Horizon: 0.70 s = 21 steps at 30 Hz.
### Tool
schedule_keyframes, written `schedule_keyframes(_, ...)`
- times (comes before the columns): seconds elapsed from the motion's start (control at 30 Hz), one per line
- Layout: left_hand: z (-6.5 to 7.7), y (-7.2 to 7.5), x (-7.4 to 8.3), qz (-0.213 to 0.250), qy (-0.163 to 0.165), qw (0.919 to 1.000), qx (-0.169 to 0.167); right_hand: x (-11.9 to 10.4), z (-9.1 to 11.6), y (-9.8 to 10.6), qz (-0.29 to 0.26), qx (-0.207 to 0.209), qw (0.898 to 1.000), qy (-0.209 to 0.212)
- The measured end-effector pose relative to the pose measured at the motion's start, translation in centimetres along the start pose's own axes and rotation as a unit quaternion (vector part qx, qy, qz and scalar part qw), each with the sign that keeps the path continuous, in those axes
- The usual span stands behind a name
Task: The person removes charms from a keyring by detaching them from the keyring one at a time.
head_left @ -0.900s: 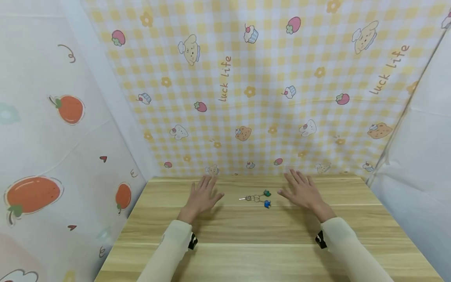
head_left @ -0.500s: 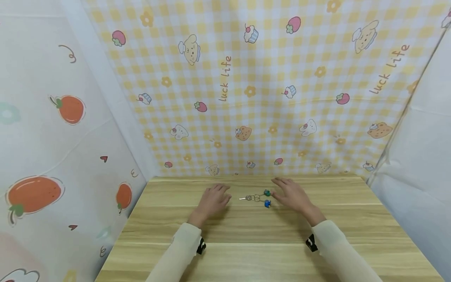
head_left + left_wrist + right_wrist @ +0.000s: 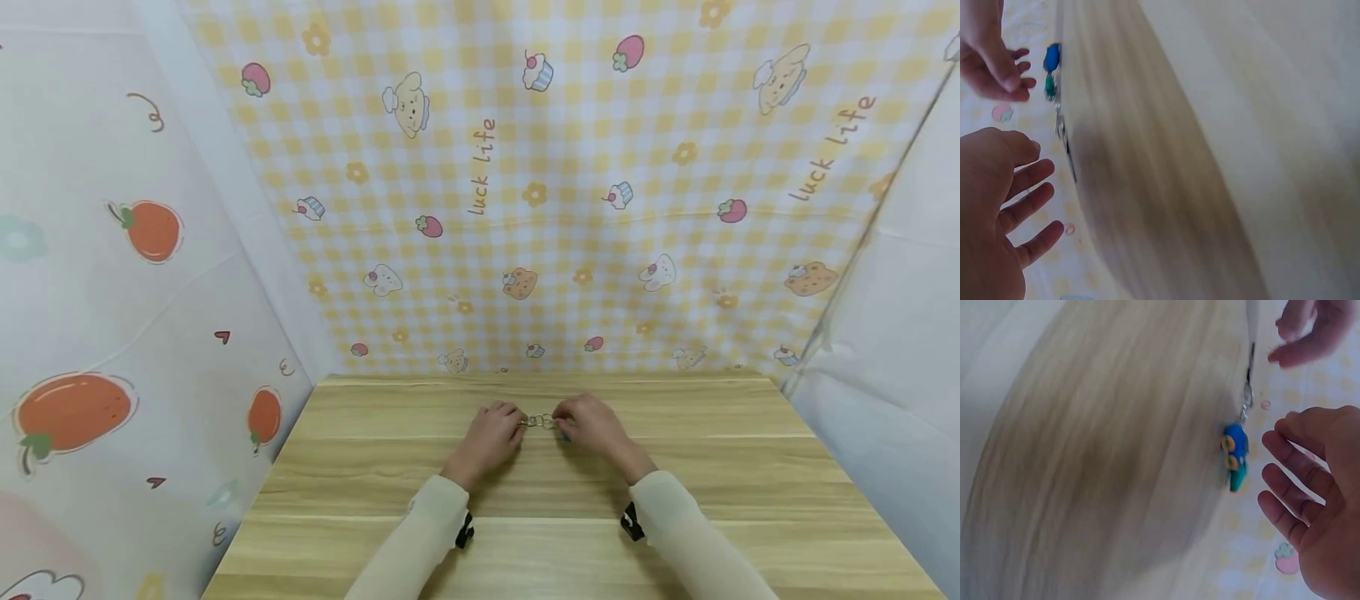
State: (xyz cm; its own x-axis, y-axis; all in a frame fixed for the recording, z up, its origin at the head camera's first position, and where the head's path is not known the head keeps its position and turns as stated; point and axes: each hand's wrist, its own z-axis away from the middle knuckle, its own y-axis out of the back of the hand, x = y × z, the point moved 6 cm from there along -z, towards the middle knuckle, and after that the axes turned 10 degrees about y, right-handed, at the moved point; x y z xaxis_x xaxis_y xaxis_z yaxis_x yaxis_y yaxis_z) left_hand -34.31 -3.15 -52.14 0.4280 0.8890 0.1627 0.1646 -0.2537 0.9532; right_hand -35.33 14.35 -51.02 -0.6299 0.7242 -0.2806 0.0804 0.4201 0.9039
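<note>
I see both hands in close over one small keychain (image 3: pixel 534 421), which lies on the wood-grain bench (image 3: pixel 540 550) toward its back edge, about midway across. In the head view, the left hand (image 3: pixel 491 433) covers the end with a narrow silver piece (image 3: pixel 1072 165), and the right hand (image 3: pixel 591 423) covers most of the end with the charms; only the metal links show plainly between them. My wrist views look in from lower down: there the fingers of each hand are parted and loosely bent, nothing held, with a gap between the fingertips and the keychain. The hands themselves are near each other but apart.

The right wrist view gives me the charms best: a blue charm (image 3: pixel 1233 439) with two yellow-orange rounds on it, and a green charm (image 3: pixel 1238 477) against it. Both wrist views are somewhat blurred, so I can't make out finer shapes.

Cream sleeves (image 3: pixel 420 533) cover the forearms, and a black device (image 3: pixel 632 522) sits under each cuff. Behind the bench I have a yellow-checked cloth (image 3: pixel 525 150) printed with cakes, strawberries and "luck life".
</note>
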Motion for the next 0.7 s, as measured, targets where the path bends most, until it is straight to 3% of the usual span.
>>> schedule_keyframes(0.17,-0.6,-0.8,1.3,-0.027,-0.010,0.9996,-0.004,-0.4,-0.4,-1.3,0.019,-0.006,1.000,0.001)
schedule_keyframes(0.47,-0.8,-1.7,2.9,-0.068,0.005,0.9967,-0.044,-1.0,-0.3,-2.2,0.045,-0.012,0.999,0.012)
schedule_keyframes(0.7,-0.9,-2.0,3.2,-0.074,0.009,0.9969,-0.024,-1.2,-0.1,-2.2,0.047,-0.008,0.999,0.016)
